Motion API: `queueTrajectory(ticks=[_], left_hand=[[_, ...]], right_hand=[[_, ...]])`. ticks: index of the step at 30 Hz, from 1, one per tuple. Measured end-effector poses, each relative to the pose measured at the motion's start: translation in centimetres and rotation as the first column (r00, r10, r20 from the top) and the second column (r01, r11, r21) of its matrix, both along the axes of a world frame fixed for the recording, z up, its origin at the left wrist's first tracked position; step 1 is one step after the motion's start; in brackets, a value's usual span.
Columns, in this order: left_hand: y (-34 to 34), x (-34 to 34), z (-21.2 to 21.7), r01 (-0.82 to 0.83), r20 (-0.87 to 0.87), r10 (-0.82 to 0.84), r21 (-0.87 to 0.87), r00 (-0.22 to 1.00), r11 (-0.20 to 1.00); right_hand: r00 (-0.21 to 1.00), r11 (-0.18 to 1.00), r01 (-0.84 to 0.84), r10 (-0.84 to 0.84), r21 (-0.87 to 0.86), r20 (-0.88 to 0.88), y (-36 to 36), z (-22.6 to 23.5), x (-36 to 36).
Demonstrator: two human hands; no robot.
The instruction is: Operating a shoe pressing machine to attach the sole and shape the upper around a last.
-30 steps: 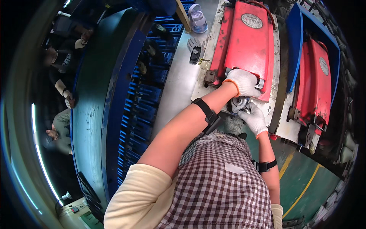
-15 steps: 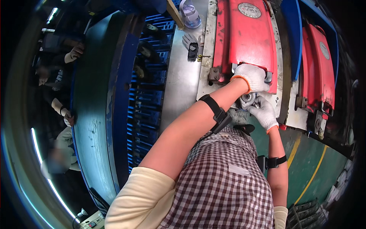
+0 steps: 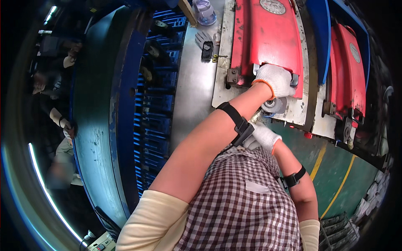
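Observation:
My left hand, in a white knit glove with an orange cuff, is bent over the front end of a red machine cover. Its fingers curl in at the cutout, and their tips are hidden. Just below that hand, a round metal part sticks out from under the cover's front. My right hand, gloved the same way, is low in front of the checked apron, apart from the metal part. The left forearm and its black strap partly cover its fingers.
A second red machine stands to the right, beyond a blue panel. On the metal bench lie a grey glove and a black case, near a clear jug. Far left, people stand by a conveyor belt.
My right hand has drawn back from the round metal part, down and left toward the apron. My left hand stays at the cover's front. The whole view has shifted slightly.

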State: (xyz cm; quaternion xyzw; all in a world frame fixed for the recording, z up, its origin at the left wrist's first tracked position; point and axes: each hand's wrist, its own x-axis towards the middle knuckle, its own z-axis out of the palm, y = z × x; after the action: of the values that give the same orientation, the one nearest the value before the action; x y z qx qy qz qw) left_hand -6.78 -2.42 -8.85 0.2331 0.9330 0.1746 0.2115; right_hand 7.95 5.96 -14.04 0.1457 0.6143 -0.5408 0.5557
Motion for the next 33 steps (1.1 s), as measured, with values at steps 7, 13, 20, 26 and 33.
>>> queueTrajectory(ticks=[7, 13, 20, 26, 33], left_hand=[[-0.9, 1.5, -1.5, -0.023, -0.336, 0.077, 0.161, 0.939, 0.987], [-1.8, 0.4, 7.6, -0.114, -0.217, 0.138, 0.121, 0.966, 0.986], [-3.3, -4.7, 17.5, 0.382, -0.831, 0.105, 0.359, 0.546, 0.852], [-4.6, -10.6, 20.4, 0.361, -0.982, 0.191, 0.179, 0.002, 0.915], [-5.5, -9.6, 20.6, 0.529, -0.925, 0.345, 0.375, 0.159, 0.761]], right_hand=[[0.957, 0.983, -0.151, 0.171, 0.101, -0.236, 4.4, 1.5, -1.9], [0.927, 0.997, 0.007, -0.036, -0.077, -0.373, 7.2, 3.2, -5.0], [0.218, 0.849, 0.493, 0.092, 0.191, -0.972, 4.4, -0.3, -14.9], [0.275, 0.622, 0.510, 0.537, 0.594, -0.798, -1.9, -0.5, -20.4], [0.389, 0.844, 0.497, -0.423, -0.200, -0.818, 4.4, -1.8, -21.1]])
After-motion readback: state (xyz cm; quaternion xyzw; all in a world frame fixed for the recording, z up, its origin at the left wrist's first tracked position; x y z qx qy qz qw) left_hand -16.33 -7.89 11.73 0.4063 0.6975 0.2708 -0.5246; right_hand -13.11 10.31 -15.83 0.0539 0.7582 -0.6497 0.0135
